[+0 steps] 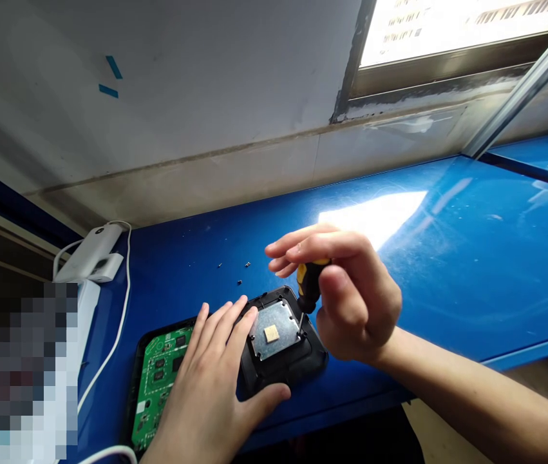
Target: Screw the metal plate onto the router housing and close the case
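Note:
My right hand [351, 290] is closed around a black and yellow screwdriver [309, 287], thumb on one side and fingers over the handle. The screwdriver's thin shaft points down to the right edge of a metal plate [264, 348] inside a black plastic cover [297, 364]. A small beige square pad [271, 333] sits on the plate. My left hand [216, 380] rests with fingers stretched over the cover's left side, the thumb reaching past its near edge. Under and beside that hand lies a green circuit board [151, 393] in a black housing, partly hidden.
Several small dark screws [239, 281] lie on the blue table [181, 245] behind the cover. At the left stands a white power strip [93, 251] with a white cable [120, 322]. A wall [206, 84] rises behind the table, and a metal post [515, 96] stands at the right.

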`<state>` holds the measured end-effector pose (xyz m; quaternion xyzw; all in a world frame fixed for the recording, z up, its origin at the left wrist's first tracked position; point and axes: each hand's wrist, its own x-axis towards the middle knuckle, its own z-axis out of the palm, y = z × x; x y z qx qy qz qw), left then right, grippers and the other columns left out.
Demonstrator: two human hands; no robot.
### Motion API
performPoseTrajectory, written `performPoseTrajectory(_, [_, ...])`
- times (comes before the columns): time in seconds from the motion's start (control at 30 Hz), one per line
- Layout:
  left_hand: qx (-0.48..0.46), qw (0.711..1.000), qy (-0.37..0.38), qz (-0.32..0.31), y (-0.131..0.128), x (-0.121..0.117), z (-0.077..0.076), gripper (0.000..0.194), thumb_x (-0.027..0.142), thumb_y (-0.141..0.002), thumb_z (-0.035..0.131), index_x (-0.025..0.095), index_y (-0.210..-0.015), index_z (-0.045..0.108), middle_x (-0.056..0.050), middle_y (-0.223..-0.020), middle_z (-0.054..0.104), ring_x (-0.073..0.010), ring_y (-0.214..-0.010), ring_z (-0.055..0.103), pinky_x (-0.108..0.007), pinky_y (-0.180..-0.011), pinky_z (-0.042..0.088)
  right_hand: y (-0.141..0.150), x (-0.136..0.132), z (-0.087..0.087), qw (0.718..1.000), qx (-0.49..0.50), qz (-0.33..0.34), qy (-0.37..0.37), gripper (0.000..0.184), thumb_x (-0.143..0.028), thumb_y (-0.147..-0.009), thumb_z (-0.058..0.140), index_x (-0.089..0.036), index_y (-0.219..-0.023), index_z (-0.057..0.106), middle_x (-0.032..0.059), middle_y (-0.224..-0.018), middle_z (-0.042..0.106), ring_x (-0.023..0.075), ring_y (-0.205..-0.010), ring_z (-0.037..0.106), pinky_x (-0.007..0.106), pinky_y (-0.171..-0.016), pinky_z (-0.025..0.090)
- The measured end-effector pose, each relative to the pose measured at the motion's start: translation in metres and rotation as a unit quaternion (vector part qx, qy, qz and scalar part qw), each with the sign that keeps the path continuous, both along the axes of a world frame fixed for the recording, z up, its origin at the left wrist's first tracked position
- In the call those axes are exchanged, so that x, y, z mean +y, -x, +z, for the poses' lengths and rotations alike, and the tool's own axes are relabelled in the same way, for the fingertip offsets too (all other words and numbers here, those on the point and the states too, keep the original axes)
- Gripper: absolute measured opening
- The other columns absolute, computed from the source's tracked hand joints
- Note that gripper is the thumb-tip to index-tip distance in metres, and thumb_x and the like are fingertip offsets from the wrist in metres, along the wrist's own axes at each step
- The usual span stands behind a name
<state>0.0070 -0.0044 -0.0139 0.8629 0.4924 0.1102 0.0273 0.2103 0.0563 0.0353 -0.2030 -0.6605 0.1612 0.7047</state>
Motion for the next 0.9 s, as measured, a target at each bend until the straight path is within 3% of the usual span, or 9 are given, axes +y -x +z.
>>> performPoseTrajectory(0.1, [0.006,1.0,-0.001,0.005,0.0,0.0,0.0,0.083,0.072,-0.088,0.066,0.024,-0.153,0.047,-0.015,-0.158,0.056,-0.0407,-0.148,0.049,-0.071,-0.122,0.035,-0.003,0.004,0.005,0.996,-0.039,-0.062,-0.054,0.015,-0.033,-0.095,0.075,-0.02,-0.1,0.07,0.0063,-0.092,0.068,0.0187,-0.081,0.069,0.035,-0.067,0.064])
performPoseTrajectory(0.2, [0.002,1.0,0.003,0.004,0.0,0.001,-0.001,0.084,0.074,-0.088,0.065,0.024,-0.153,0.047,-0.013,-0.159,0.055,-0.0402,-0.148,0.049,-0.07,-0.124,0.032,-0.002,0.005,0.009,0.991,-0.048,-0.11,-0.055,0.01,-0.019,-0.091,0.078,-0.022,-0.096,0.071,0.0036,-0.086,0.066,0.0153,-0.074,0.065,0.031,-0.061,0.061])
performPoseTrajectory(0.3, [-0.006,1.0,0.0,0.001,0.001,0.001,-0.001,0.084,0.073,-0.089,0.065,0.024,-0.154,0.045,-0.013,-0.161,0.053,-0.0398,-0.148,0.049,-0.072,-0.123,0.032,0.001,0.002,0.007,0.996,-0.033,-0.083,-0.022,0.017,-0.01,-0.099,0.061,-0.022,-0.105,0.071,0.0041,-0.09,0.073,0.0139,-0.073,0.07,0.03,-0.059,0.061])
performPoseTrajectory(0.47, [-0.009,1.0,-0.01,0.001,0.0,0.001,-0.002,0.082,0.072,-0.089,0.064,0.024,-0.154,0.045,-0.014,-0.16,0.053,-0.0406,-0.147,0.05,-0.074,-0.12,0.036,0.003,-0.002,0.001,0.999,0.003,-0.026,0.037,0.027,-0.014,-0.107,0.043,-0.021,-0.111,0.069,0.0058,-0.104,0.08,0.0148,-0.081,0.077,0.032,-0.069,0.065])
performPoseTrajectory(0.57, [-0.009,1.0,-0.011,0.001,-0.001,0.001,-0.002,0.082,0.071,-0.09,0.065,0.024,-0.154,0.045,-0.014,-0.159,0.055,-0.0401,-0.147,0.05,-0.073,-0.121,0.035,-0.001,0.0,0.003,1.0,-0.02,-0.005,0.002,0.02,-0.028,-0.107,0.052,-0.02,-0.109,0.07,0.0095,-0.107,0.077,0.0194,-0.089,0.075,0.035,-0.07,0.065])
performPoseTrajectory(0.67, [-0.007,1.0,-0.003,-0.001,0.0,0.001,-0.001,0.083,0.072,-0.089,0.066,0.024,-0.154,0.046,-0.014,-0.159,0.055,-0.04,-0.147,0.05,-0.073,-0.122,0.033,-0.004,0.003,0.01,0.995,-0.058,-0.076,-0.038,0.016,-0.037,-0.099,0.07,-0.022,-0.099,0.073,0.0063,-0.091,0.069,0.0183,-0.082,0.068,0.034,-0.064,0.062])
performPoseTrajectory(0.77, [-0.009,1.0,0.002,-0.003,0.001,0.001,-0.002,0.084,0.073,-0.088,0.065,0.024,-0.154,0.046,-0.013,-0.16,0.054,-0.0398,-0.147,0.05,-0.072,-0.123,0.033,-0.004,0.004,0.012,0.989,-0.058,-0.127,-0.038,0.003,-0.026,-0.094,0.077,-0.024,-0.094,0.075,0.0028,-0.084,0.064,0.0139,-0.072,0.061,0.03,-0.059,0.058])
performPoseTrajectory(0.9, [-0.015,1.0,-0.005,0.001,0.002,0.0,-0.002,0.084,0.073,-0.088,0.065,0.025,-0.154,0.045,-0.012,-0.161,0.053,-0.0398,-0.147,0.05,-0.072,-0.122,0.035,-0.001,0.003,0.007,0.996,-0.037,-0.079,-0.014,0.015,-0.015,-0.1,0.063,-0.023,-0.11,0.072,0.0032,-0.089,0.07,0.0131,-0.072,0.069,0.028,-0.06,0.061])
